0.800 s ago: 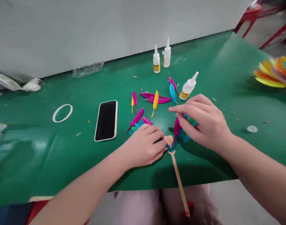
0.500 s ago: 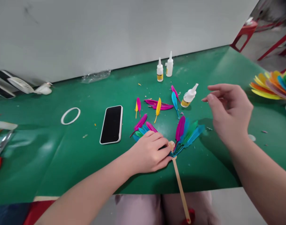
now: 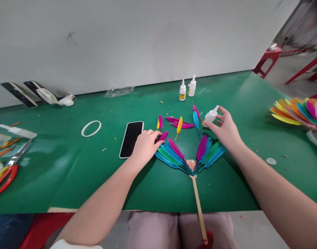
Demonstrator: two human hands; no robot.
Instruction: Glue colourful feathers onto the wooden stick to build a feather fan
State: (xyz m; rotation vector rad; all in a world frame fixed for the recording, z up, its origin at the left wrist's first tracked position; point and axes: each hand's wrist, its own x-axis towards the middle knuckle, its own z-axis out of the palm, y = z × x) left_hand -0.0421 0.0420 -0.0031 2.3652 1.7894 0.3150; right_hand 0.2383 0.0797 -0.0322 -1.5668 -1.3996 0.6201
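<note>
Head view: our left hand (image 3: 146, 143) (grip unclear) partly hides phone (image 3: 129, 139) and feather (image 3: 163, 135); our right hand (image 3: 227, 130) holds a bottle (image 3: 211, 114).

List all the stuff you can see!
Table: one, green, front
Wall: one, grey, behind
Feather fan: one, blue, green, pink, near edge
Loose feathers: several, pink, yellow, blue, middle
Bottles: three, white, two back, one nearer
Phone: one, black, left of fan
Ring: one, white, left
Scissors: one pair, orange-handled, far left
Unclear things: several, mixed colours, left
Wrapper: one, clear, by wall
Feather bunch: one, many colours, right edge
Disc: one, whitish, right
Stools: count unclear, red, back right
Legs: two, pinkish trousers, below
Left hand: one, bare, at pink feather
Right hand: one, bare, on nearer bottle
</note>
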